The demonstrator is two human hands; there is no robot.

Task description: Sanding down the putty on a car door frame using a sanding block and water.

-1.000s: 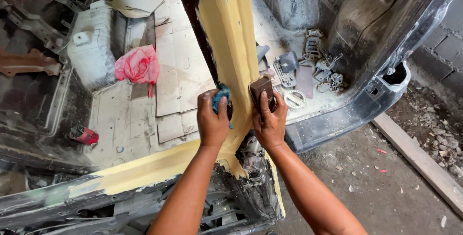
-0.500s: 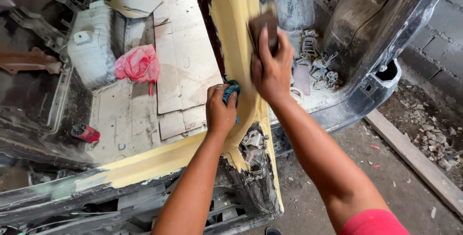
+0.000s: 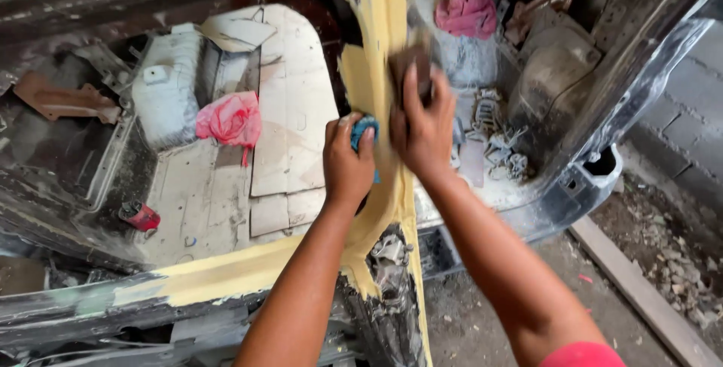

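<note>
Yellow filler strip [image 3: 384, 28]; right hand [image 3: 422, 130] presses block [image 3: 410, 70] (brown).

From where I'm standing, the brown sanding block [image 3: 410, 66] is motion-blurred, half under the right hand [image 3: 423, 130]. The blue thing [image 3: 364, 130] is mostly buried in the left hand [image 3: 346, 164]. Yellow-filled pillar [image 3: 384, 13] runs off at 12 o'clock.

A dark brown rectangular sanding block [image 3: 410, 73] is pressed flat against a yellow, filler-coated pillar of a stripped car body [image 3: 380, 51], high on the pillar, its lower part covered by the right hand [image 3: 423, 130]. A small blue rag or pad [image 3: 364, 130] is gripped in the left hand [image 3: 346, 164], held against the same pillar just below and beside the block.
</note>
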